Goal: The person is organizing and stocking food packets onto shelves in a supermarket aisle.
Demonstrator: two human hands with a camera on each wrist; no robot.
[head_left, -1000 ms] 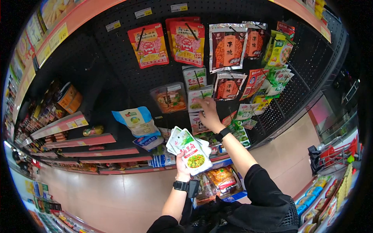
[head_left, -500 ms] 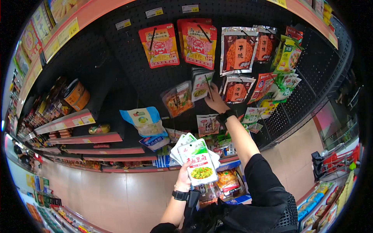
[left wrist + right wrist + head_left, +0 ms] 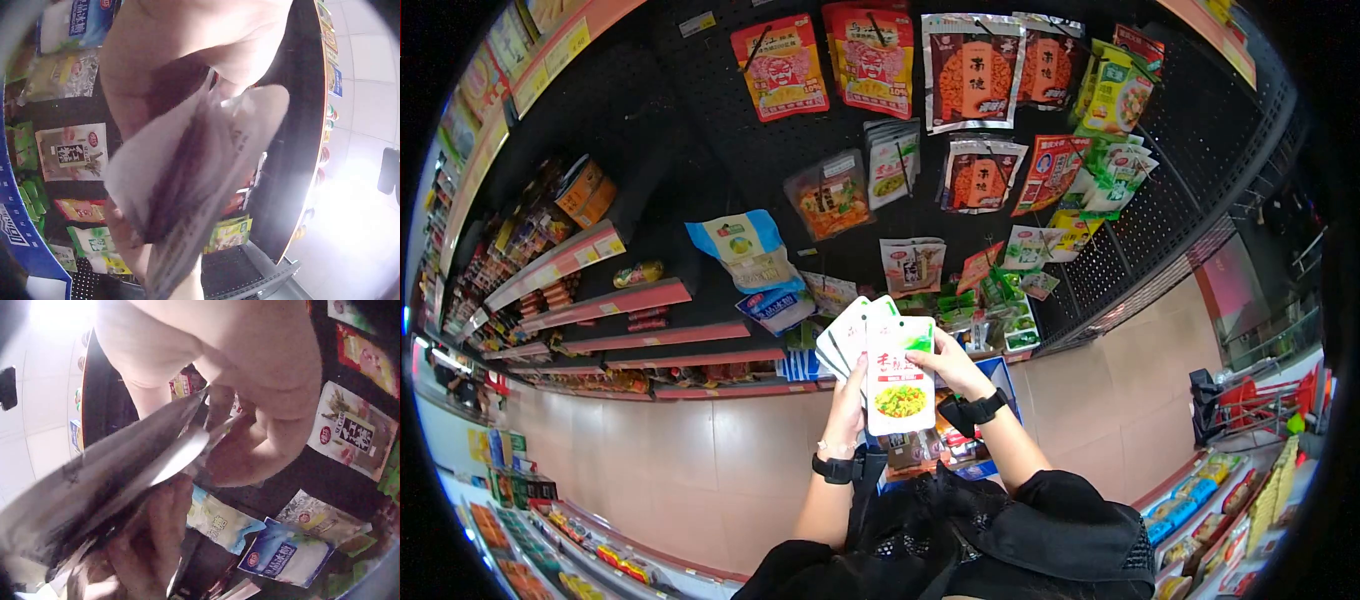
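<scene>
My left hand holds a fan of flat white-and-green food packets in front of my body, thumb over their front. The front food packet has red lettering and a picture of a cooked dish. With thumb and fingers, my right hand pinches its upper right side. In the left wrist view, the packets show edge-on below the hand. From the right wrist, the right hand's fingers curl at a packet edge. A stack of similar packets hangs on a hook beyond the hands.
Red-and-yellow pouches and brown seasoning bags hang above on the black pegboard. A blue-and-white bag hangs at left, beside stepped shelves. Below the hands is a blue-edged container of packaged food. A red cart stands right.
My right hand has left the hanging packets and come down to the fan in my left hand, now pinching the front packet. The left hand keeps its hold. The head view has shifted.
</scene>
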